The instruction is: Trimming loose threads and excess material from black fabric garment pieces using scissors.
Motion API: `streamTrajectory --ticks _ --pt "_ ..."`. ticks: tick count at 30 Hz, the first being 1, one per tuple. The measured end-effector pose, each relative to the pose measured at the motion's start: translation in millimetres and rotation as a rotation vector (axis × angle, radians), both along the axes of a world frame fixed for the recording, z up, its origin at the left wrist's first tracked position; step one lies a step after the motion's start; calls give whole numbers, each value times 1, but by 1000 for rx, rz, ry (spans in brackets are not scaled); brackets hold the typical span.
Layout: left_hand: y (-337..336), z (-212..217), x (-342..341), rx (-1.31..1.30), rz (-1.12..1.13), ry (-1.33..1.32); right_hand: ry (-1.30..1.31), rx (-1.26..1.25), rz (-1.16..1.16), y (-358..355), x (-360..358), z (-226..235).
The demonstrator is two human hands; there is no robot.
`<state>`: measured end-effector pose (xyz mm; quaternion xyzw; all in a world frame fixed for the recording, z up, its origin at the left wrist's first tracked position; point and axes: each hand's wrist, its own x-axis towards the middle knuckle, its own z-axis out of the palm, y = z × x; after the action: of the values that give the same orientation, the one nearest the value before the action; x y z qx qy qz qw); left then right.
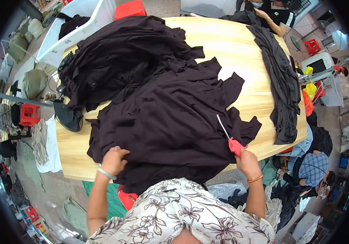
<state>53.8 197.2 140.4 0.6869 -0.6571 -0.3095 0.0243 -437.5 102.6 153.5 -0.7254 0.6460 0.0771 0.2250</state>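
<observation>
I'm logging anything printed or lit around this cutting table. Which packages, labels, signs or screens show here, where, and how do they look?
White plastic bin: beyond the table's far left corner, boxy, small dark marking on its side.
Yellow bags: right of the table, crumpled.
Small screen: far right, dark frame, bluish glow.

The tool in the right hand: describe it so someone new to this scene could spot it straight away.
Start at the long wooden table heaped with dark cloth. At its near edge, the right hand grips a small tool with a red handle and a thin pale blade pointing up over the cloth. It is the only bright red, slender thing lying against the dark fabric.
</observation>
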Motion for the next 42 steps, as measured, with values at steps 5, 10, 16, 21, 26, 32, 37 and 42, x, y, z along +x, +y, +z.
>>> streamTrajectory --ticks 5,10,16,21,26,32,37,42 --pt "-20 5 -57 -428 315 253 146 -159 -31 9 24 -7" --pt "-68 -21 -79 -274 730 925 -66 -502 89 -11 54 7" --pt "-103 -34 -74 135 1014 1399 -591 -152 -30 -5 83 15" --pt "-105 -28 -85 -51 920 1208 -670 -127 216 -17 108 22" --pt "-95 -50 -96 -327 900 1255 -646 14 299 -28 119 26" --pt "-88 -56 -94 -638 615 854 -436 22 420 -34 125 40" --pt "-92 -52 -86 -662 574 769 -383 77 449 -36 125 50" --pt "-89 -52 -85 -675 480 739 -378 89 456 -37 130 56"
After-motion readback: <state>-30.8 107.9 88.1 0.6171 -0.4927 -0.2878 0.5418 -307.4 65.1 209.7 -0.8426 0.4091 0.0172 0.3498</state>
